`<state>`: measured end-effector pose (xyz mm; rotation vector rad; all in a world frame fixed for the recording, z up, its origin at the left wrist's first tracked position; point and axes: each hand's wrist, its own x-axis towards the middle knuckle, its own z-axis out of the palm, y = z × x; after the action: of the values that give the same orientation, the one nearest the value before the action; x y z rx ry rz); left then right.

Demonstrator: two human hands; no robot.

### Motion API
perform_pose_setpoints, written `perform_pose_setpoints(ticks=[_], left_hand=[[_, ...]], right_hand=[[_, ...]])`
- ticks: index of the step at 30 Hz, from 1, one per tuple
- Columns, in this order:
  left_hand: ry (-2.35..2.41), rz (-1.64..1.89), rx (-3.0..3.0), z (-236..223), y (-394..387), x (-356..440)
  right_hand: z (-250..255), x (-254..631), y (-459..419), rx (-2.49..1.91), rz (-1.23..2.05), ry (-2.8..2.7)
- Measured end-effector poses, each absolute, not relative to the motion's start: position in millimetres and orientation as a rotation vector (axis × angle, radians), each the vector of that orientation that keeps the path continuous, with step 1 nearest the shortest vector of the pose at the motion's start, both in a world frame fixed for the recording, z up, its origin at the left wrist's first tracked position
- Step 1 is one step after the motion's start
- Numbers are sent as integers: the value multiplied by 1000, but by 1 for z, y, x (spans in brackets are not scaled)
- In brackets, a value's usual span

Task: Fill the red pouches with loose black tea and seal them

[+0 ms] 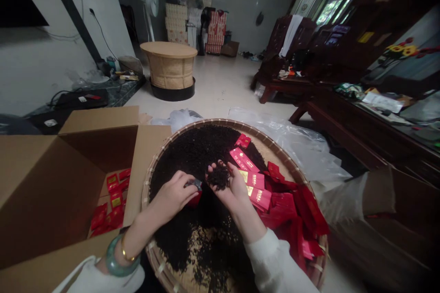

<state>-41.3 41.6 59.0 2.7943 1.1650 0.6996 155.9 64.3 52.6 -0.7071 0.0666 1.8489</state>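
Observation:
My left hand [177, 192] is closed on a small red packet [195, 199] whose dark, shiny inside shows at its open mouth. Palm up beside it, my right hand [235, 190] cups a clump of dark loose tea leaves [218, 177]. Both hands are over a round woven bamboo tray [290, 160], where a broad layer of the same dark leaves [192, 151] is spread. On the tray's right side lies a heap of flat red packets [282, 208], some with gold print. The lower end of the packet in my left hand is partly hidden in shadow.
At left stands an open cardboard box [132, 192] with several filled red packets [115, 199] inside. Clear plastic sheeting [299, 142] lies behind the tray. A round bamboo drum [170, 68], a white fan [150, 0] and dark wooden furniture [330, 114] stand further off.

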Motion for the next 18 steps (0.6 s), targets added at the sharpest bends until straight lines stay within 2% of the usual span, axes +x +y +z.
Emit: perform_pose_setpoints(ticks=[5, 18], left_hand=[[1135, 747, 2759, 56, 36, -27], [1167, 839, 2691, 50, 34, -31]], right_hand=[[67, 136, 64, -666, 1902, -113], [65, 117, 50, -713, 1720, -472]])
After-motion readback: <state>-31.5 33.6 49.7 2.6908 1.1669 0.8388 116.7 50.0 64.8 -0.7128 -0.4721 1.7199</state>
